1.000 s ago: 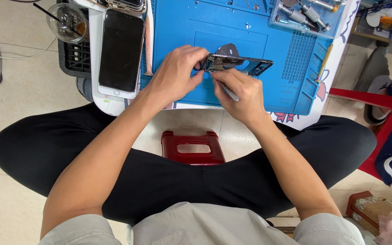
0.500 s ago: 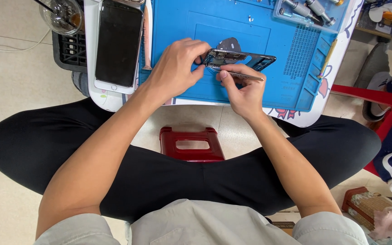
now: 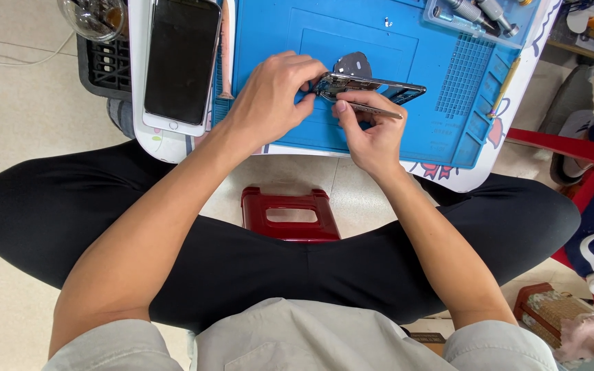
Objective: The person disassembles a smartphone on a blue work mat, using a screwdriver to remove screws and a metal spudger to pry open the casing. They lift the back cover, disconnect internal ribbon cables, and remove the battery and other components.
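My left hand (image 3: 273, 96) grips the near end of a dark phone frame (image 3: 379, 88) that is tilted on its edge above a blue work mat (image 3: 352, 41). My right hand (image 3: 369, 134) holds thin metal tweezers (image 3: 372, 110), their tip at the frame's lower edge next to my left fingers. A small grey metal plate (image 3: 353, 64) lies on the mat just behind the frame.
A white phone (image 3: 181, 62) with a dark screen lies face up left of the mat. A tray of tools (image 3: 476, 14) sits at the mat's far right. A glass jar (image 3: 94, 17) stands on a black crate (image 3: 104, 65). A red stool (image 3: 290, 214) is between my legs.
The view has shifted a little. My right hand has turned so the tweezers lie flatter under the frame. My left hand keeps its hold on the frame.
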